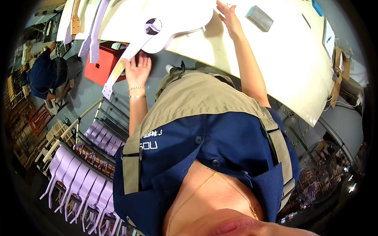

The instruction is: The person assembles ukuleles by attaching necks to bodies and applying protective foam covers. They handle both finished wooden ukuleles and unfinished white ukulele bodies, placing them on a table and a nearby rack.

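Observation:
A pale lilac guitar [179, 21] with a round sound hole lies on the white table. Its neck, partly bare wood, juts over the edge toward the lower left and ends in a lilac headstock [108, 89]. Beside this neck my left hand [138, 70] is turned palm up, its fingers stretched out and the thumb against or very near the neck. My right hand [229, 19] is just off the right side of the guitar body, fingers spread and holding nothing. To its right is a grey block [260, 19] with a blue end.
More guitar necks [94, 43] overhang the table's left end above a red bin [100, 65]. A rack [78, 177] of lilac guitar parts stands at lower left. Behind it, a person [47, 74] in dark blue bends over. A notebook [328, 37] lies at the table's right.

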Available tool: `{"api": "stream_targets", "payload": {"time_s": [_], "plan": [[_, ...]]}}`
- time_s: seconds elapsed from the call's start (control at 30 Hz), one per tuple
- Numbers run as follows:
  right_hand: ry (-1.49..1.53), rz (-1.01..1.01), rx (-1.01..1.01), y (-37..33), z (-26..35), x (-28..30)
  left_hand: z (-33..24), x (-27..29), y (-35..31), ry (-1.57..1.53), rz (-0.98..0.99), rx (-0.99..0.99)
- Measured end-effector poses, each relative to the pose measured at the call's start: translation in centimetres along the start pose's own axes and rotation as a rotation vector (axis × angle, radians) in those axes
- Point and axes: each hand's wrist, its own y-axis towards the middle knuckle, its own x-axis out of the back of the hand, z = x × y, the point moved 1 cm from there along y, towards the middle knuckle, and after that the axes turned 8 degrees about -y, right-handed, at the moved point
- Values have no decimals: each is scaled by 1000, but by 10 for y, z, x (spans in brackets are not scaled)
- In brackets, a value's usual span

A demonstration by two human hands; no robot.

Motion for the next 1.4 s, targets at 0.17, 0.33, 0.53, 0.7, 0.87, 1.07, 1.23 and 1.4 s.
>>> {"api": "stream_targets", "payload": {"time_s": [0.17, 0.33, 0.53, 0.7, 0.87, 1.07, 1.23, 1.4], "plan": [[135, 134, -66, 1, -9, -24, -19, 1, 29, -69, 313, -322], [253, 80, -48, -33, -5, -26, -21, -21, -32, -4, 393, -458], [321, 60, -17, -53, 4, -31, -21, -41, -80, 201, 449, -595], [380, 14, -35, -63, 9, -35, -25, -42, -92, 249, 468, -612], [458, -6, -175, -69, 11, -50, -43, -35, -97, 95, 585, -622], [541, 236, -98, -85, 19, -69, -70, -47, -115, -83, 748, -785], [584, 200, -158, -87, 4, -82, -66, -50, -121, -48, 556, -877], [426, 154, -42, -85, 24, -72, -66, -26, -107, 36, 235, -618]]}}
